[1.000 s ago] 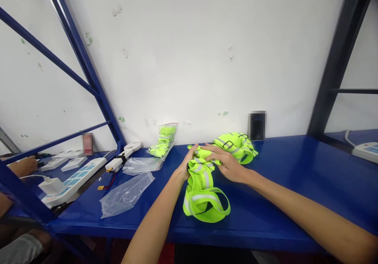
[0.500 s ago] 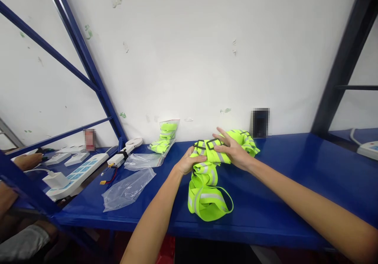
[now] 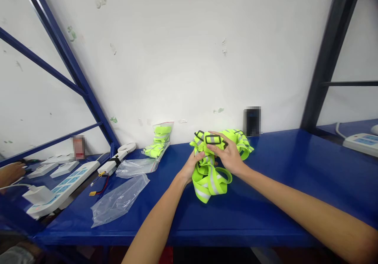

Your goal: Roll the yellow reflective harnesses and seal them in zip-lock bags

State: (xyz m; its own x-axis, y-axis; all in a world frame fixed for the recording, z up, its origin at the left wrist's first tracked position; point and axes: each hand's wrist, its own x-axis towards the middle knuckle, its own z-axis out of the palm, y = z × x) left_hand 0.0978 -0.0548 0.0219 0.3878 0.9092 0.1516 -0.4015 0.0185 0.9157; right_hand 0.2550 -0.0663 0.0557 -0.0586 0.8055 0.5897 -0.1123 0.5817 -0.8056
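Nearest, an empty clear bag (image 3: 118, 201) lies flat on the blue shelf (image 3: 295, 185), left of the forearms and, it seems, set aside within easy reach. Beyond it both hands gather a fluorescent strap vest (image 3: 210, 179) at mid-shelf. The left hand (image 3: 191, 166) curls closed around its left side, and the right hand (image 3: 228, 158) clamps the top, fingers folded over a black buckle (image 3: 213, 139). Gripped from two sides, the loose webbing is probably kept bunched. Its long axis runs away from the person — buckles at the raised far end, loops trailing on the shelf toward the near edge. Farther back sits a second vest heap (image 3: 243, 142), then a filled bag (image 3: 159, 138) leaning against the wall.
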